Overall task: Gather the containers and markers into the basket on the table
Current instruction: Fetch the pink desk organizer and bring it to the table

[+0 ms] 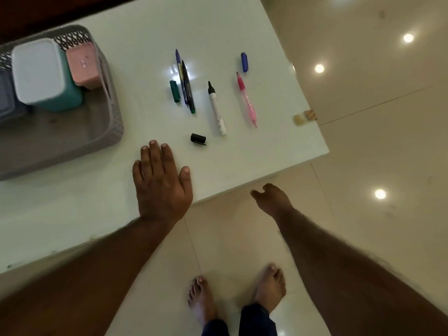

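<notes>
At the table's (pixel 72 209) left edge the grey woven basket (pixel 101 132) already holds the containers: a bluish-grey one (pixel 7 98) cut off by the picture's border, a teal one with a white lid (pixel 41 71) and a pink one (pixel 82 66), packed against its far wall, so that half of the job looks done and the near part is left for the markers. The left hand (pixel 161 183) lies flat on the table near the front edge, fingers straight and holding nothing, probably steadying the person. Just beyond its fingertips lies a black cap (pixel 197 138); farther in lie a green cap (pixel 174 91), a purple pen (pixel 180 73) touching a dark green-tipped marker (pixel 188 88), then an uncapped white marker (pixel 216 110), a pink pen (pixel 246 98) and a blue cap (pixel 244 61) towards the right edge, all well apart from the basket. The right hand (pixel 272 200) hangs off the front edge over the floor, loosely curled, empty.
</notes>
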